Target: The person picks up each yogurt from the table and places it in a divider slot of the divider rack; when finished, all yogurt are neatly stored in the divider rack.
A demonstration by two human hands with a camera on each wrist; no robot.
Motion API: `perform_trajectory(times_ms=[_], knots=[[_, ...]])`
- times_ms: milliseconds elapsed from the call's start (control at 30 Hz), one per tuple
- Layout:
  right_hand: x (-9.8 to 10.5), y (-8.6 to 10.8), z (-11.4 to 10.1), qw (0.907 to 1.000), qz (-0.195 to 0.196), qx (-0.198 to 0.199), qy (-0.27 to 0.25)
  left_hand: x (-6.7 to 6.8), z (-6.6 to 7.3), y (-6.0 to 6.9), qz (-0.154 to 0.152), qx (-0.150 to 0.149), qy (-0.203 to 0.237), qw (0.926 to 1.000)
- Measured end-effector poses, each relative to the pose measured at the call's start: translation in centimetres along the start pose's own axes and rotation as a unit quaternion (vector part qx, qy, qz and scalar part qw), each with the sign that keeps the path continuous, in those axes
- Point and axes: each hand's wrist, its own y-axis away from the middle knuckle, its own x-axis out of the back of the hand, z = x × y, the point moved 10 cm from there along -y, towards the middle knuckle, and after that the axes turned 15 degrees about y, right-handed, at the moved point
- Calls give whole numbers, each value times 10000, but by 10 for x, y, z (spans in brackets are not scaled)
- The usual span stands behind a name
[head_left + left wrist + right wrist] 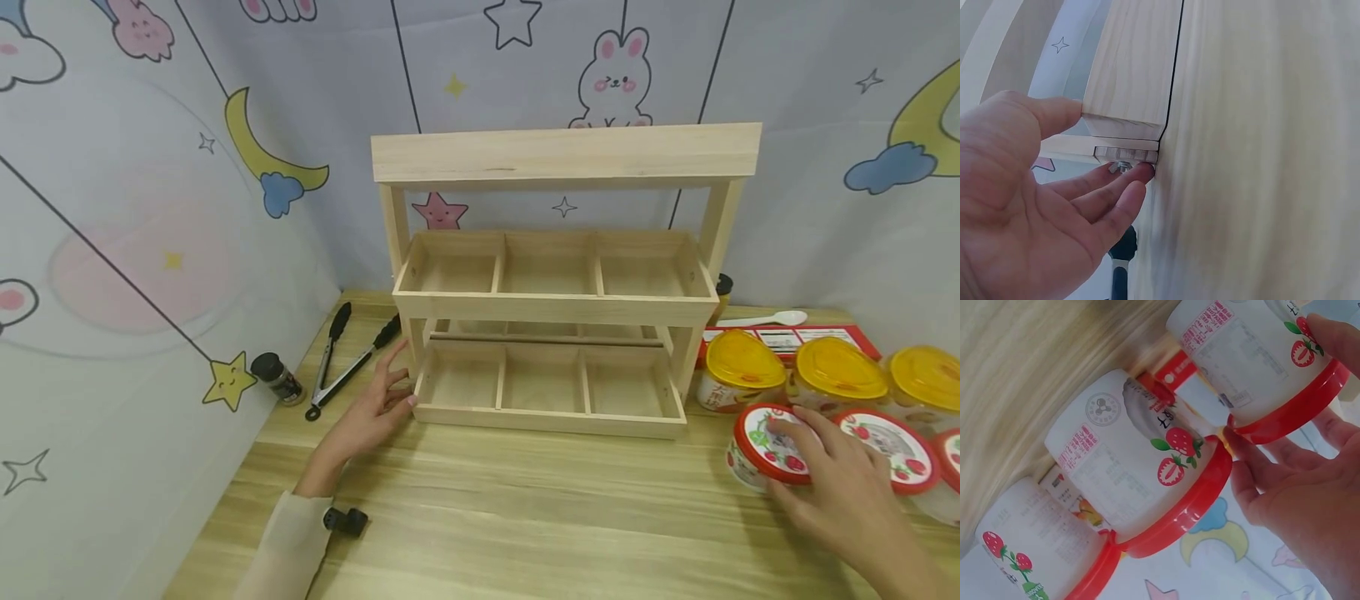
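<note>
A two-tier wooden rack point(555, 308) with three compartments in each visible tray stands in the middle of the head view. At its lower left corner, my left hand point(367, 421) holds the end; in the left wrist view this hand point(1029, 187) has its thumb on one side of the wood point(1129, 69) and fingers on the other, near a wing nut point(1124, 167). My right hand point(847, 483) grips a red-lidded cup point(744, 465) by the lid. From the right wrist, the hand point(1310, 481) has thumb and fingers around that cup point(1241, 356).
More red-lidded cups point(1129, 456) stand beside the gripped one, with yellow-lidded cups point(742, 362) behind. A white spoon point(787, 318) and a red-edged sheet point(862, 340) are at the back right. Tongs point(341, 379) and a black-capped jar point(279, 379) are left of the rack.
</note>
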Motion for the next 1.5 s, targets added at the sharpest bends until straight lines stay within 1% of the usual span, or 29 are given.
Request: perform_trajectory(times_ms=[167, 233, 333, 500, 633, 800, 867, 1000, 1133, 1200, 1400, 1500], knots=[[2, 1, 0, 9999, 139, -8, -72, 3, -7, 2, 87, 54, 271, 9996], [4, 1, 0, 9997, 217, -5, -115, 6, -11, 2, 170, 126, 433, 9988], [9, 0, -1, 9991, 371, 18, -200, 11, -21, 2, 343, 312, 710, 9964], [17, -3, -2, 9977, 620, 83, -262, 14, -32, 1, 521, 519, 911, 9931], [24, -5, -4, 9965, 764, 126, -325, 13, -34, 1, 593, 483, 911, 9929], [38, -6, -12, 9910, 1102, 299, -702, 13, -34, 3, 664, 390, 907, 9929], [43, -6, -14, 9888, 1199, 276, -848, 14, -34, 3, 671, 347, 898, 9931], [51, -9, -19, 9863, 1244, 99, -1080, 13, -33, 0, 634, 182, 847, 9942], [57, -15, -31, 9824, 1329, 110, -1307, 13, -30, -1, 601, 14, 841, 9946], [59, -19, -37, 9810, 1353, 132, -1381, 12, -30, 0, 604, 16, 822, 9948], [56, -30, -55, 9777, 1233, 117, -1693, 11, -28, 2, 591, 80, 734, 9955], [54, -35, -65, 9771, 1216, 204, -1734, 11, -28, 2, 580, 85, 718, 9957]])
